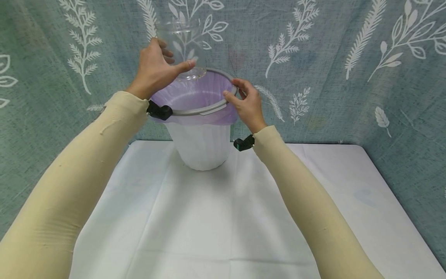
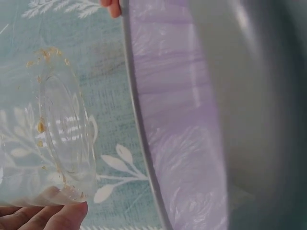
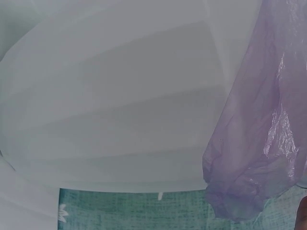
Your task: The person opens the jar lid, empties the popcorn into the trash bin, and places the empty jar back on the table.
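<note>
A clear jar [image 1: 186, 42] is in my left hand [image 1: 156, 71], thumb on the near side and fingers behind. It hangs over the back left of a white trash bin [image 1: 203, 145]. Yellow-brown bits cling around the end of the jar [image 2: 41, 127] in the left wrist view. A purple bag [image 1: 184, 95] lines the bin and folds over outside, under a grey rim ring [image 1: 189, 112]. At the right side of that ring my right hand [image 1: 249, 102] pinches the rim. In the right wrist view only a sliver of a finger [image 3: 301, 218] shows.
The bin stands near the back of a table with a white cloth [image 1: 209, 224]. Close behind hangs a blue-green curtain [image 1: 240, 35] with white leaf prints, which also runs along the right side. Black wrist cameras [image 1: 159, 111] sit beside both hands.
</note>
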{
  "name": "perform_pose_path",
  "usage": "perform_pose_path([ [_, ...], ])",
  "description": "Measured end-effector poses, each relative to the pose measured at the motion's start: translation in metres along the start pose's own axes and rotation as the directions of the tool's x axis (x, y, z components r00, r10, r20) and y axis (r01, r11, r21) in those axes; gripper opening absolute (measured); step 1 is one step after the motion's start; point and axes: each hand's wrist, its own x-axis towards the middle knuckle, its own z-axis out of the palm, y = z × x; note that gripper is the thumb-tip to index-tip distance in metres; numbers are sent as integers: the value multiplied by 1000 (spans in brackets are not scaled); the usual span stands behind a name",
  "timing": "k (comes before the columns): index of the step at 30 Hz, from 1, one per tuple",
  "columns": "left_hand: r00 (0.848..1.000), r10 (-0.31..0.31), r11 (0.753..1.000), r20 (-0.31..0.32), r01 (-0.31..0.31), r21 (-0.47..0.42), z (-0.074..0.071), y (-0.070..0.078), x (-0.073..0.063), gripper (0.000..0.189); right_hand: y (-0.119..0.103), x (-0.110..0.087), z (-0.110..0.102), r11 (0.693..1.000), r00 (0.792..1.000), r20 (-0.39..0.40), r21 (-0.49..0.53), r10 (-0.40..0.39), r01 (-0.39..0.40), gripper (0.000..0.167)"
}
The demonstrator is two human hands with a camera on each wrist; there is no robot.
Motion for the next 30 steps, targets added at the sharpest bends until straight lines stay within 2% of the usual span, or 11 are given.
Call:
perform_pose_path([
  [5,1000,1,999,16,0,-43,-2,3,-11,105,1,0,0,1000,1000,-5,3,-1,1,51],
  [9,1000,15,996,19,-13,-93,-1,6,-27,100,0,-1,0,1000,1000,-7,3,13,-13,51],
  [11,999,42,992,8,-41,-120,0,7,-38,97,-1,-1,0,1000,1000,-7,3,15,-15,51],
  [15,993,118,972,-5,-117,-205,4,8,-66,90,3,1,1,1000,1000,-4,2,0,0,51],
  [20,978,208,919,4,-194,-343,18,5,-109,85,23,12,1,1000,1000,-17,5,-21,21,52],
  [26,963,270,876,-7,-248,-414,39,-1,-155,89,34,19,0,999,999,-38,-9,-36,36,51],
  [30,952,306,854,32,-259,-452,54,-6,-180,88,37,19,0,999,998,-40,-12,-44,44,50],
])
